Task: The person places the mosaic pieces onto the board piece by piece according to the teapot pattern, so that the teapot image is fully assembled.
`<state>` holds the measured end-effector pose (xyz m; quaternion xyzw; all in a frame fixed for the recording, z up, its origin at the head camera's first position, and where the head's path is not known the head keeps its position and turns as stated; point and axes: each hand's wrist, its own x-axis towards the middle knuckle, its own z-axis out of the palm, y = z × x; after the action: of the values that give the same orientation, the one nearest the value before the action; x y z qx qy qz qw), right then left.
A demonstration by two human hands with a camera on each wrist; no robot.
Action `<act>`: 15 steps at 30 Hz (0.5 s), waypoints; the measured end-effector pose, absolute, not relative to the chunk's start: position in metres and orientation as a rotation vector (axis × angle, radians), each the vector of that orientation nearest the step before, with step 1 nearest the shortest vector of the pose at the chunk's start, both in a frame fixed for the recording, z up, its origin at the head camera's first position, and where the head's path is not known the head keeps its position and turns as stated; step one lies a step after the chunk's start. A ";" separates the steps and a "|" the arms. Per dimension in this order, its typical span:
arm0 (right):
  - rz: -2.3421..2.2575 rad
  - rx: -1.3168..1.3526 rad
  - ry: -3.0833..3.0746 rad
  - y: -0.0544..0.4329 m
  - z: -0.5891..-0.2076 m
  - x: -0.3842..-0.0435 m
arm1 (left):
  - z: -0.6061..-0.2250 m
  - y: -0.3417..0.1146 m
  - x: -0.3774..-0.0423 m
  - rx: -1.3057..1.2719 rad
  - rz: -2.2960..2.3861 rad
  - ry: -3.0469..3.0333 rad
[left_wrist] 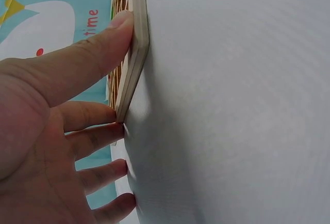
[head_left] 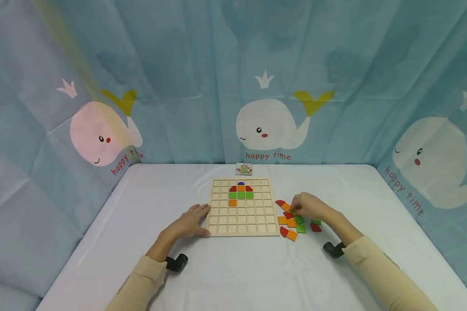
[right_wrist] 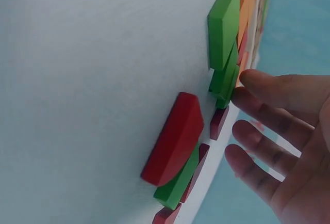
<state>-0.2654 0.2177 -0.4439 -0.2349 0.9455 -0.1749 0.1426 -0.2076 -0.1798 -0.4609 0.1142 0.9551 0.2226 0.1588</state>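
Observation:
My left hand (head_left: 188,221) rests against the near left corner of a wooden grid board (head_left: 245,222). In the left wrist view its thumb lies along the board's front edge, and straight fingers reach the side. On the board, a blue half-round tile (head_left: 241,183) tops an orange square between two red quarter-rounds, above a row of green squares. An orange square tile (head_left: 232,203) sits below that row's left end. My right hand (head_left: 309,206) reaches into loose tiles right of the board. In the right wrist view, its thumb and index fingertips are right at a green tile (right_wrist: 224,82), nothing between them.
A small patterned card (head_left: 244,169) lies behind the board. Loose orange tiles (head_left: 292,235), red tiles (head_left: 316,227) and green tiles (head_left: 301,228) spread over the white tabletop (head_left: 233,272). A blue whale-print curtain (head_left: 202,86) hangs behind and at both sides.

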 end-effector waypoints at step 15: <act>-0.439 -0.557 2.777 0.213 -0.445 -0.265 | -0.460 -0.182 -0.207 0.329 0.667 2.717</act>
<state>-0.2645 0.2126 -0.4448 -0.1925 0.9597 -0.1517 0.1376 -0.2068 -0.1816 -0.4603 0.1153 0.9519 0.2335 0.1616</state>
